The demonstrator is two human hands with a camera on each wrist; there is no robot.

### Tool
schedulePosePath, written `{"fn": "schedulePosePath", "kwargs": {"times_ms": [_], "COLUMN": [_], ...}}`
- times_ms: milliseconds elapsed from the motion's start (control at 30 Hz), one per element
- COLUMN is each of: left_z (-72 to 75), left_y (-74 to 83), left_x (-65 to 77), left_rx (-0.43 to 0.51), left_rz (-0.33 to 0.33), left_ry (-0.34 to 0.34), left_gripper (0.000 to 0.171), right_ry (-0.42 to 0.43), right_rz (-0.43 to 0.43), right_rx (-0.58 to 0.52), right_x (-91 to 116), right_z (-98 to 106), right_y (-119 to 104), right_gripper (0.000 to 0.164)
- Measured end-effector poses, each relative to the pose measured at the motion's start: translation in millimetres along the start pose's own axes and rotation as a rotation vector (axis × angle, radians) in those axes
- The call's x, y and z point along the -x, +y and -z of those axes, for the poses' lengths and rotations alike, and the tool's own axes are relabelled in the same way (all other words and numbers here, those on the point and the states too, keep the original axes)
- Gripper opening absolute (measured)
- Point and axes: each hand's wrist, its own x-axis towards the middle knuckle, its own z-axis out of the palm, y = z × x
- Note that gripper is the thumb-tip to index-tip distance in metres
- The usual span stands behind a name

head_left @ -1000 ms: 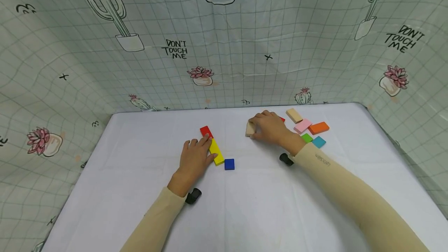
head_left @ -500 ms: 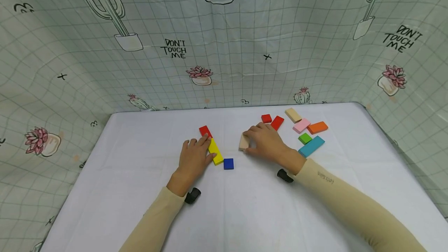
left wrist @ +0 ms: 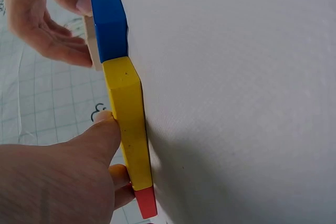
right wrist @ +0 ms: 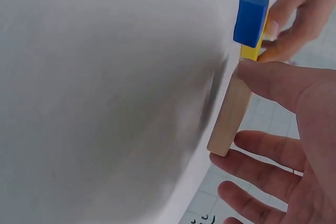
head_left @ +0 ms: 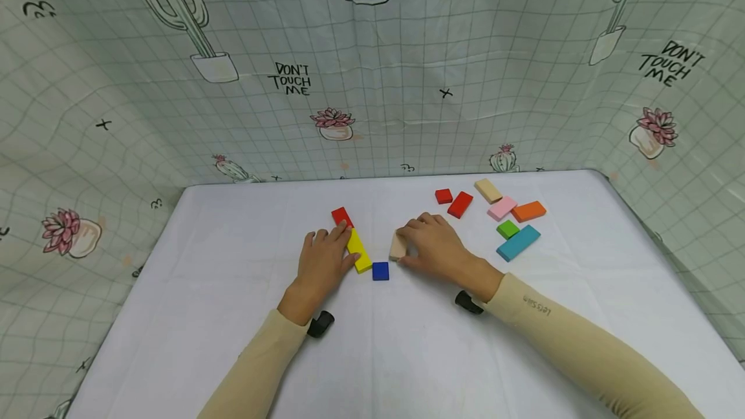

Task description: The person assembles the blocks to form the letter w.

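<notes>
On the white table a red block (head_left: 342, 216), a long yellow block (head_left: 359, 252) and a blue block (head_left: 381, 271) make a slanting row. My left hand (head_left: 321, 260) rests on this row from the left, fingertips near where red meets yellow and thumb against the yellow block (left wrist: 131, 129). To the right of the blue block, my right hand (head_left: 435, 246) grips a plain wooden block (head_left: 398, 246) by its ends, thumb at the near end and fingers at the far end. In the right wrist view the wooden block (right wrist: 231, 114) stands on edge, close to the blue block (right wrist: 251, 18).
Toward the back right lie two red blocks (head_left: 460, 204), a tan block (head_left: 487, 191), a pink block (head_left: 502, 208), an orange block (head_left: 529, 211), a green block (head_left: 507, 229) and a long teal block (head_left: 518, 242). A patterned cloth (head_left: 384, 115) hangs behind the table (head_left: 407, 354).
My right hand has carried the wooden block left and nearer, up close to the blue block, uncovering the red and teal blocks. The left hand has kept its place on the row.
</notes>
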Motion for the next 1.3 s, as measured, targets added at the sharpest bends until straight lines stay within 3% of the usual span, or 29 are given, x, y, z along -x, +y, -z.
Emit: {"fn": "schedulePosePath", "kwargs": {"times_ms": [1300], "left_z": [-2.0], "left_y": [-0.2], "left_x": [-2.0], "left_rx": [0.040], "left_rz": [0.024], "left_ry": [-0.024], "left_gripper": [0.062], "right_ry": [-0.011], "right_rz": [0.016], "right_rx": [0.095], "right_x": [6.2], "right_z": [-6.0], "right_y": [-8.4], "right_gripper": [0.059]}}
